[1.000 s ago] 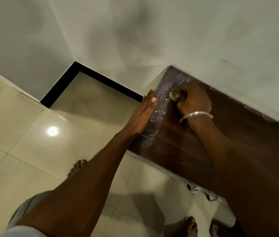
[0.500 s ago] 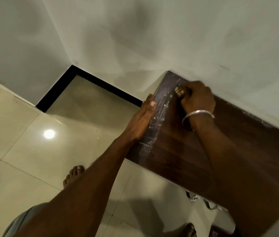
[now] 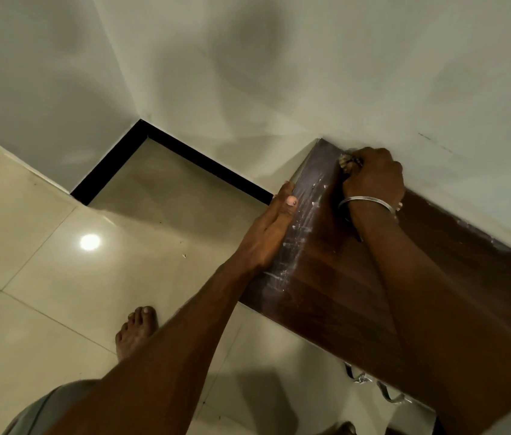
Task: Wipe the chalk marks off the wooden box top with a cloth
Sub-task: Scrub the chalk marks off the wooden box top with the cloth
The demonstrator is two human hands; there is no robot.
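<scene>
Right hand [image 3: 373,175] clutching cloth [image 3: 348,161], box top [image 3: 335,271] along wall [image 3: 310,73]

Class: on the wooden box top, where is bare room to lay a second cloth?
Free: the dark middle of the box top, between the two forearms. Crowded: the chalk marks along the left edge, beside the left hand, and the wall corner where the right hand rubs.

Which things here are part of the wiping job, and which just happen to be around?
Part of the job:
wooden box top
chalk marks
cloth, bunched in the right hand
left hand, flat against the box's end

Just around:
bracelet
metal hooks
floor tiles
wall
</scene>
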